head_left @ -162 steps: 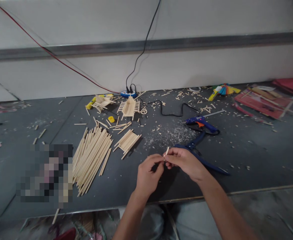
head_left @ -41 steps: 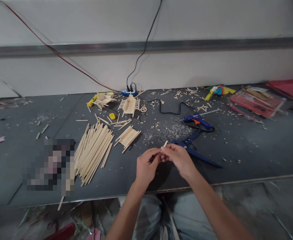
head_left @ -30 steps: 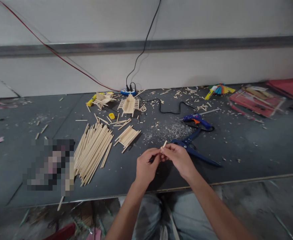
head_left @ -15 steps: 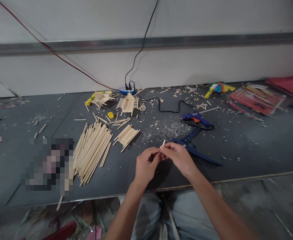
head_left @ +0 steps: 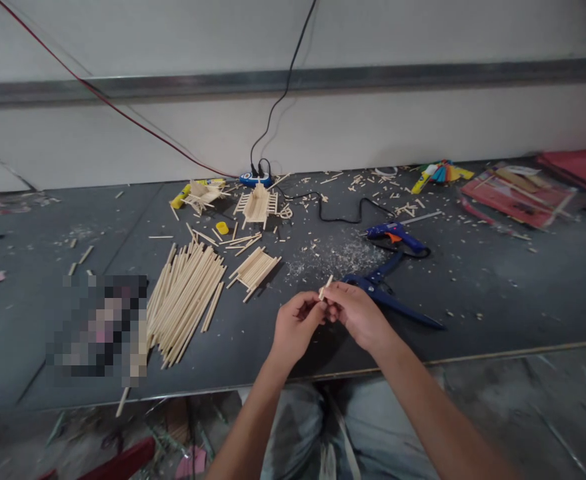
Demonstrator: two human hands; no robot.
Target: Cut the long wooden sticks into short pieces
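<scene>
Over the front part of the dark table, both of my hands meet at the fingertips. A short, pale wooden stick pokes up between them. My right hand pinches it between thumb and fingers. Closed at its tips, my left hand touches the stick's lower end, where a small pale piece shows; the fingers hide the rest. Just beyond the right hand lies a blue plier-like tool. To the left are a small panel of joined sticks and a big pile of loose sticks.
A blue hot glue gun lies behind the plier-like tool, with its black cord curving back. Stick models, a yellow cap and a blue power socket are near the wall. Red packets lie at right.
Between my fingertips more of the short stick shows, and it leans further. My hands stay together in about the same place. The view has shifted slightly.
</scene>
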